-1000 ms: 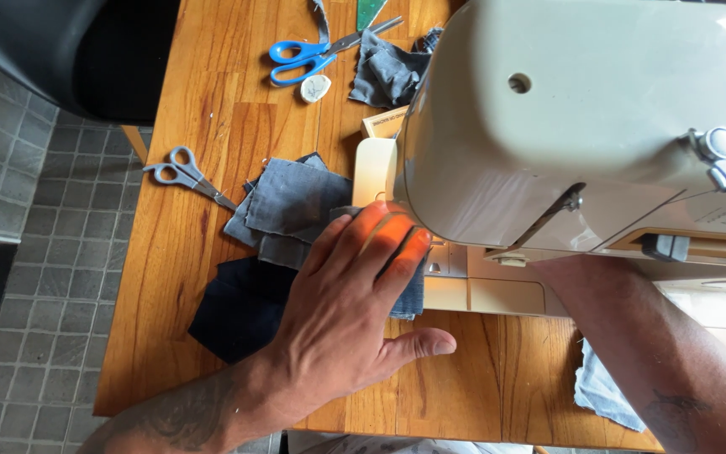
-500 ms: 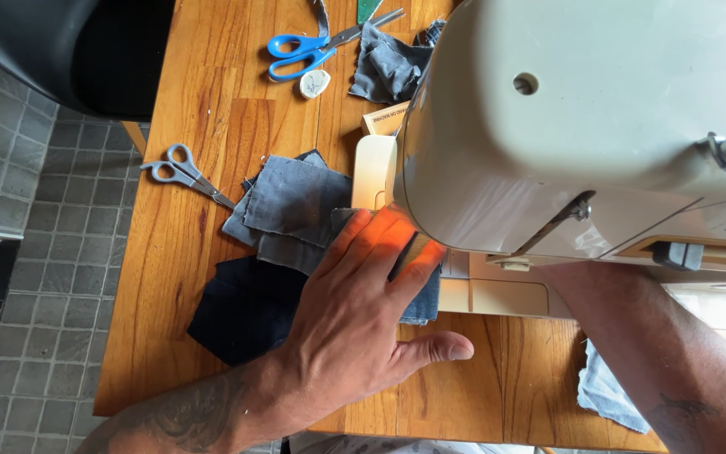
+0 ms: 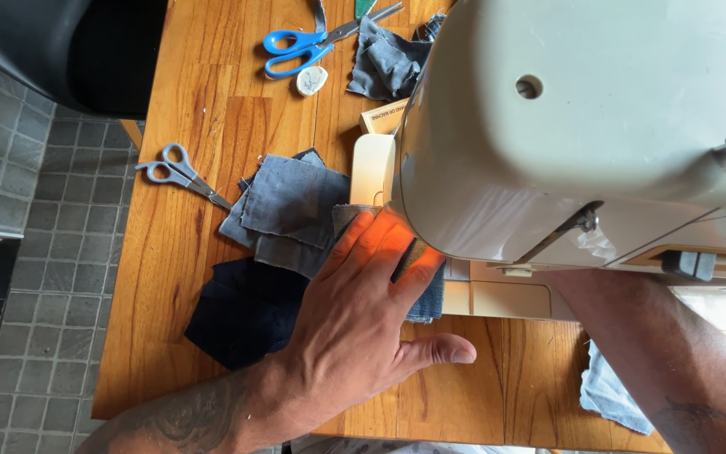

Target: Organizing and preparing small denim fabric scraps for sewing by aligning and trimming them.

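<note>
Now, left hand (image 3: 355, 328) spread flat on denim patches (image 3: 291, 210) — right hand hidden, grip untellable, behind cream sewing machine (image 3: 581, 126)

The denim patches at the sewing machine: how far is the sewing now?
Done: several grey denim patches are already cut and stacked. In hand: the left hand presses a piece flat under the sewing machine; the right hand is hidden behind it. Left: the dark blue fabric and scraps lie untouched.
</note>
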